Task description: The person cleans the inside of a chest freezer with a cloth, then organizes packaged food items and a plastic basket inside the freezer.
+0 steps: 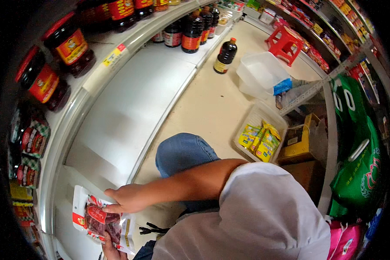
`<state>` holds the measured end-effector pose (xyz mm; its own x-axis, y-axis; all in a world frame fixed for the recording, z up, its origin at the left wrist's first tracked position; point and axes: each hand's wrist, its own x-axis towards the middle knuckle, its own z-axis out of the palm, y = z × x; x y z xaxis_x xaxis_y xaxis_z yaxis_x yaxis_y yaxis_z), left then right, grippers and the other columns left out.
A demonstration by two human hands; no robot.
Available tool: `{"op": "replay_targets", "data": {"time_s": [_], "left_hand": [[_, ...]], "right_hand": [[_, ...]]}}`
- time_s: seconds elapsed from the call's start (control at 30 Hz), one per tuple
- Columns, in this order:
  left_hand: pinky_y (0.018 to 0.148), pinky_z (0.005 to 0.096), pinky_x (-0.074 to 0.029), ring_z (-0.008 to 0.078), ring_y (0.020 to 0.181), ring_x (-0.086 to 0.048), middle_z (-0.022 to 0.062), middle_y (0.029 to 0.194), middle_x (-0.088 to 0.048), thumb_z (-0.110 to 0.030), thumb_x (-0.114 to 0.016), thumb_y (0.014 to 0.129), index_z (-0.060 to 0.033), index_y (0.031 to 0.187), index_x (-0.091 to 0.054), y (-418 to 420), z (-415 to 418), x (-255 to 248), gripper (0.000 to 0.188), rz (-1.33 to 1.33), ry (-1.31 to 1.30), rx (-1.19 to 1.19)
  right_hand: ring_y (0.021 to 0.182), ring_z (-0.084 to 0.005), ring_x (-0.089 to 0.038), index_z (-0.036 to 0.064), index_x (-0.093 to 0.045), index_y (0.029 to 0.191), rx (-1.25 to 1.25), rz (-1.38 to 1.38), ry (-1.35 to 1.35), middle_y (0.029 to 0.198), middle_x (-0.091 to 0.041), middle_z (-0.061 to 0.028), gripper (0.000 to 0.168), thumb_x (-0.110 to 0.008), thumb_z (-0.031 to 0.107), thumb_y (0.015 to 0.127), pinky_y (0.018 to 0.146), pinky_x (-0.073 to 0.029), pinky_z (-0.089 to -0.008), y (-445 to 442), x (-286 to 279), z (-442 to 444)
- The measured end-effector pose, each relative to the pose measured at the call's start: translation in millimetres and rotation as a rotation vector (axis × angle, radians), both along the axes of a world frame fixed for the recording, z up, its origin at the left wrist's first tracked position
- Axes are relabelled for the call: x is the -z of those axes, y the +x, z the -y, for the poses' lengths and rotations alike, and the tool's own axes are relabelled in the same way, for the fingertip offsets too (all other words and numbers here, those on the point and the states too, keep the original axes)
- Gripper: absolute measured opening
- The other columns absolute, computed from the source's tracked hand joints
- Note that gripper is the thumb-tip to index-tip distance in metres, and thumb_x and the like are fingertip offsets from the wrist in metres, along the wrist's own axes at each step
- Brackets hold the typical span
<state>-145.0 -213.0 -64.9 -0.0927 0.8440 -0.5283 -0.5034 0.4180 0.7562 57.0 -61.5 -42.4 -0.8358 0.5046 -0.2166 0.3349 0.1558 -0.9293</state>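
A clear-windowed plastic packet of dark red dried food [99, 219], bearing white and red print, is held above the white lower shelf at lower left. My left hand [112, 248] grips its near edge, with the thumb on the front; most of that hand is cut off by the picture's bottom. My right hand [133, 197] reaches across from the right and pinches the packet's upper side, one digit over the front. The white metal shelf [130, 107] extends from beneath the packet toward dark sauce bottles [192, 32] at its far end.
Large red-lidded jars [70, 48] line the upper shelf. On the floor stand a dark bottle [226, 56], a translucent plastic bin [261, 71], a red stool [285, 42] and a tray [239, 130] with yellow packets [260, 139]. A green bag [357, 169] hangs at right.
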Motion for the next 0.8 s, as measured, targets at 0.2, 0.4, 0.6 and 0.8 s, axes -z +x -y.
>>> {"op": "replay_targets", "data": {"time_s": [0.2, 0.4, 0.6, 0.8], "left_hand": [[0.089, 0.0357, -0.035, 0.0237, 0.103, -0.046, 0.0111, 0.114, -0.047, -0.017, -0.052, 0.078, -0.002, 0.118, -0.036, 7.2, 2.1, -6.4, 0.046, -0.039, 0.14, 0.052], [0.087, 0.0341, -0.037, 0.0221, 0.101, -0.048, 0.0113, 0.108, -0.05, -0.006, -0.061, 0.068, -0.0018, 0.115, -0.039, -0.2, -5.0, -1.5, 0.053, 0.091, 0.147, 0.13], [0.081, 0.0282, -0.04, 0.0155, 0.092, -0.051, 0.0062, 0.1, -0.054, 0.0, -0.06, 0.067, -0.0036, 0.111, -0.042, 4.1, -7.4, -13.4, 0.047, 0.058, 0.127, 0.129], [0.083, 0.0302, -0.04, 0.0163, 0.096, -0.05, 0.0072, 0.106, -0.051, -0.007, -0.057, 0.075, -0.0028, 0.114, -0.041, 1.3, -7.7, -4.2, 0.042, 0.104, 0.197, 0.103]], "right_hand": [[0.077, -0.0246, -0.057, -0.004, -0.032, 0.113, 0.051, -0.239, -0.099, 0.089, -0.055, -0.0218, 0.058, -0.061, 0.023, 0.071, 0.068, -0.045, -0.0337, -35.7, 41.8, 11.9], [0.084, -0.0142, -0.054, -0.002, -0.038, 0.112, 0.077, -0.315, -0.301, 0.091, -0.057, -0.0107, 0.05, -0.063, 0.014, 0.071, 0.072, -0.043, -0.0267, -30.3, 33.4, 11.4], [0.077, -0.012, -0.055, -0.002, -0.045, 0.1, 0.01, -0.191, -0.315, 0.085, -0.057, -0.0089, 0.038, -0.063, 0.014, 0.071, 0.067, -0.044, -0.0248, -25.1, 34.8, 6.7], [0.079, -0.0113, -0.053, -0.001, -0.046, 0.102, 0.056, -0.188, -0.254, 0.087, -0.057, -0.0068, 0.038, -0.062, 0.013, 0.072, 0.071, -0.043, -0.0261, -24.1, 29.5, 3.0]]}}
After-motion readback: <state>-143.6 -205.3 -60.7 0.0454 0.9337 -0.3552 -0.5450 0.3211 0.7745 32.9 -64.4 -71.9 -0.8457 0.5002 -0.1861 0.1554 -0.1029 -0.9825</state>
